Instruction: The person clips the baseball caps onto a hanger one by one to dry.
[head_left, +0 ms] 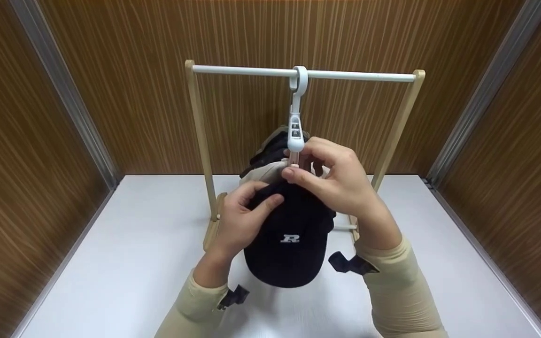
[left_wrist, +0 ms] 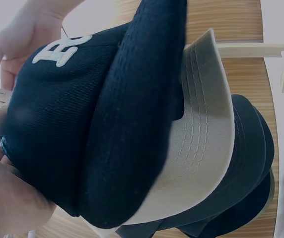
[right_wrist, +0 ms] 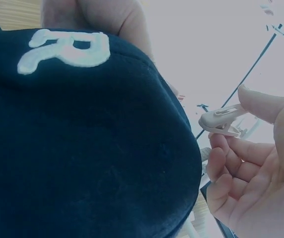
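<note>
A black baseball cap [head_left: 294, 263] with a white letter R faces me in the head view, its brim pointing down. My left hand [head_left: 244, 220] holds the cap's crown on the left side, thumb on the near face. Above the crown, my right hand [head_left: 341, 178] pinches a small clip [right_wrist: 224, 119] between thumb and index finger. The clip hangs from the lower part of a white hanger [head_left: 296, 134]. In the right wrist view the clip stands apart from the cap's fabric. Behind the black cap hangs a beige cap [left_wrist: 196, 114], with several dark caps [left_wrist: 253, 134] further back.
The hanger hooks over the white rail [head_left: 247, 71] of a rack with wooden legs [head_left: 202, 141]. The rack stands on a white table [head_left: 125, 263]. Wood-grain panels [head_left: 125, 84] enclose the back and both sides.
</note>
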`<state>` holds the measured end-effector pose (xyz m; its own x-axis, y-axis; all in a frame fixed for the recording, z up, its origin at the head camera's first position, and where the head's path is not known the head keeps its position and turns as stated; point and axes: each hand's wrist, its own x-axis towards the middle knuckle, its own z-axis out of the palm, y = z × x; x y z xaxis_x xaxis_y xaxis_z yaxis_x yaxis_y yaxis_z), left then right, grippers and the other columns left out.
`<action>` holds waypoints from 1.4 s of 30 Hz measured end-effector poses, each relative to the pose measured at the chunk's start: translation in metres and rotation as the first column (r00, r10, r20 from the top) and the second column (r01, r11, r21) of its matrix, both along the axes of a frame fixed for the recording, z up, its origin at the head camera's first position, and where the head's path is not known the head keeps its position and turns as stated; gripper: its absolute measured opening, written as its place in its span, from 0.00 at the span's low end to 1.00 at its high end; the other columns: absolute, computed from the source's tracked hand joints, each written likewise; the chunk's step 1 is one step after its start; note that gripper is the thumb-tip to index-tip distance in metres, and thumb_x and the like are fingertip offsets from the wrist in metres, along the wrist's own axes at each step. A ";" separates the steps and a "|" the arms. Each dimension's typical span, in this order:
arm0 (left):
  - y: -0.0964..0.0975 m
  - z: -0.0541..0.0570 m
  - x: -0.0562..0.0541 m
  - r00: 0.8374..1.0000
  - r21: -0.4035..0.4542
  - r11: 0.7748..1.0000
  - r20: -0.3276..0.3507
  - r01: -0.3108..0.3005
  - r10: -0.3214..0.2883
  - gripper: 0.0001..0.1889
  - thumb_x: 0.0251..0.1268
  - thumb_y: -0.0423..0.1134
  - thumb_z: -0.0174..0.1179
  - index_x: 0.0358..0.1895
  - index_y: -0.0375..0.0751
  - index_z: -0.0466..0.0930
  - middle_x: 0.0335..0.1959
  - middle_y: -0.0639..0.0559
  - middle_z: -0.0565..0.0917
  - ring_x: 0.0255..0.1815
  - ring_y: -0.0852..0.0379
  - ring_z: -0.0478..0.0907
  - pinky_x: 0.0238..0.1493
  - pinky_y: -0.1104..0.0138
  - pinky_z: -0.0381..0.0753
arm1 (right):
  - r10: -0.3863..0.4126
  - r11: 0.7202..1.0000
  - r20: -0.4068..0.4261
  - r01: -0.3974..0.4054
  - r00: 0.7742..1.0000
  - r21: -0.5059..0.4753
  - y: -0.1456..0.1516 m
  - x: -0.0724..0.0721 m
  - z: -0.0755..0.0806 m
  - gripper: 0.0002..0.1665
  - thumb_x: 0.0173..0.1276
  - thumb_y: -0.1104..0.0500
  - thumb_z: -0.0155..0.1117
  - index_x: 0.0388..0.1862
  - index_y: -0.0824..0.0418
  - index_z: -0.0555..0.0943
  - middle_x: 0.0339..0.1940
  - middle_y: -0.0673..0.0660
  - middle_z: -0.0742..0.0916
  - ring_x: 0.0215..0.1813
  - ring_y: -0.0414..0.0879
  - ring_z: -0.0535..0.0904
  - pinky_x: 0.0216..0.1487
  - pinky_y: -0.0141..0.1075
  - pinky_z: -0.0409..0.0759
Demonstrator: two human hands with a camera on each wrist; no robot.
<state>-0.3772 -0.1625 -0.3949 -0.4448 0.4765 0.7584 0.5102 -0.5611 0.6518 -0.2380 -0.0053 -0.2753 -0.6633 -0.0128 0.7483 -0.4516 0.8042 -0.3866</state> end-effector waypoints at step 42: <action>-0.021 0.009 -0.007 0.999 0.156 0.987 0.003 0.047 -0.048 0.07 0.67 0.20 0.73 0.43 0.29 0.88 0.38 0.46 0.90 0.40 0.55 0.85 0.45 0.64 0.87 | -0.021 0.990 -0.059 0.013 0.998 -0.142 -0.007 -0.001 0.006 0.04 0.74 0.62 0.79 0.43 0.60 0.97 0.35 0.49 0.91 0.35 0.44 0.82 0.34 0.31 0.77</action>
